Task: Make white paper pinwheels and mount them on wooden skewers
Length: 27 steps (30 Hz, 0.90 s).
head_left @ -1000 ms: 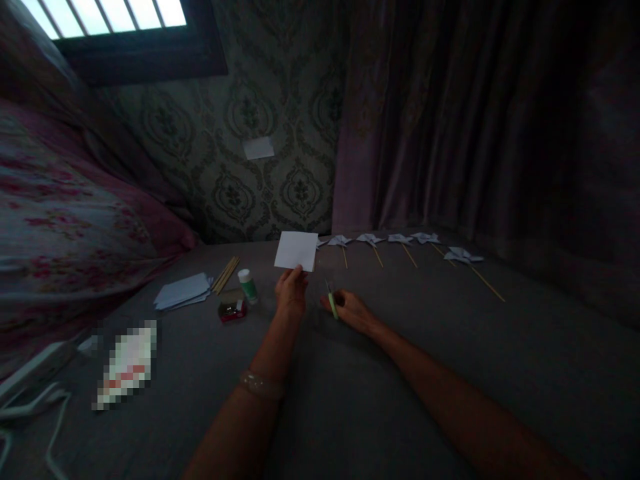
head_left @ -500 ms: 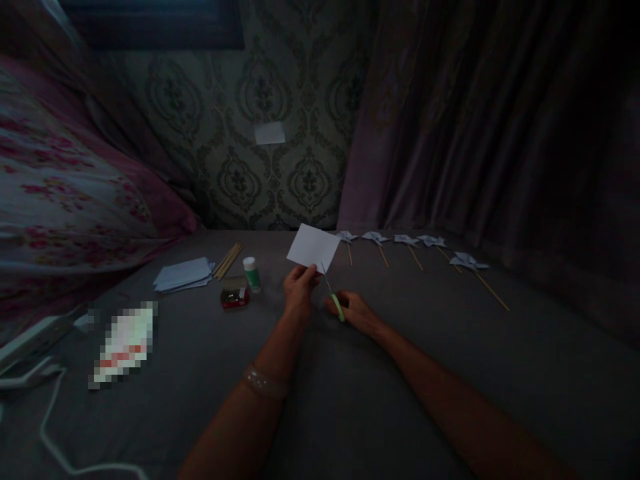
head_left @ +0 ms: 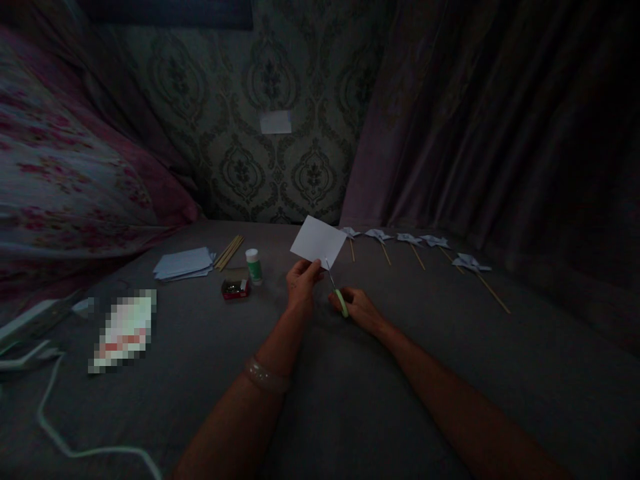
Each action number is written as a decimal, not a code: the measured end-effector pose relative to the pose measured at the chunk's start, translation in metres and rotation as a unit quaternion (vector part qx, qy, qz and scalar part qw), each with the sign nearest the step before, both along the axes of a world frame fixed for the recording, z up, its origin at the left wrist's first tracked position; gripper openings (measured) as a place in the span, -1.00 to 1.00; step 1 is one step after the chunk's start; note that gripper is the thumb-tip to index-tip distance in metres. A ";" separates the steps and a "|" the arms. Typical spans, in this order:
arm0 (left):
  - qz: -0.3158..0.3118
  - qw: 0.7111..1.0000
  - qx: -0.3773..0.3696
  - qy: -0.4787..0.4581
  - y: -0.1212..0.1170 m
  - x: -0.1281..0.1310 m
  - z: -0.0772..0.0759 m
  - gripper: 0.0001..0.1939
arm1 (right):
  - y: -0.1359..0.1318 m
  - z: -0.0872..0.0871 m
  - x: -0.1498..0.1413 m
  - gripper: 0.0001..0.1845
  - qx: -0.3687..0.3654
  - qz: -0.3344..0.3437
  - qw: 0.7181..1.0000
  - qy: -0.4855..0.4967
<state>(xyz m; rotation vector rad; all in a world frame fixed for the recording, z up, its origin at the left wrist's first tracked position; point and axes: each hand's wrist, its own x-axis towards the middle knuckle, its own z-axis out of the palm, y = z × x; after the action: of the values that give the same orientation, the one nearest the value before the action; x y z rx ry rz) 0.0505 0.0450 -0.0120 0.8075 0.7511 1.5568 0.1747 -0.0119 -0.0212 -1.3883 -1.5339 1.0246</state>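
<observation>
My left hand [head_left: 303,281] pinches the lower edge of a white sheet of paper [head_left: 317,239], which is held up above the grey cloth surface. In my right hand [head_left: 357,308] is a pair of scissors [head_left: 341,301] with light green handles, my fingers closed around them. The scissor blades reach the paper's lower right corner, close to my left fingertips. Whether the blades are parted is too small to tell.
Left of my hands are a glue stick [head_left: 254,267], a small red box [head_left: 235,289], wooden sticks [head_left: 230,253] and a paper stack [head_left: 184,263]. Several paper pinwheels on sticks [head_left: 470,263] lie at the right. A power strip [head_left: 35,327] with a white cable [head_left: 75,453] is far left.
The view has shifted slightly, and objects on the left sit a little higher in it. Both hands keep their holds on the paper and the scissors, with the blades still at the paper's corner.
</observation>
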 end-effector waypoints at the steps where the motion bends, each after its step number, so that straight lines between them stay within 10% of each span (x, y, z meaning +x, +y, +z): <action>1: 0.000 1.000 0.002 0.001 0.000 0.000 0.000 -0.78 | 0.000 0.000 0.000 -0.53 0.001 -0.001 1.000 -0.001; 27: 0.007 1.000 0.005 0.005 0.001 -0.001 0.001 -0.75 | 0.002 -0.006 0.000 -0.57 -0.012 -0.022 1.000 0.018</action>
<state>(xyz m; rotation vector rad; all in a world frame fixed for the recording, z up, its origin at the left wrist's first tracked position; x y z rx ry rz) 0.0492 0.0462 -0.0112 0.8199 0.7570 1.5712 0.1743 -0.0102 -0.0267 -1.4073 -1.4617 1.0396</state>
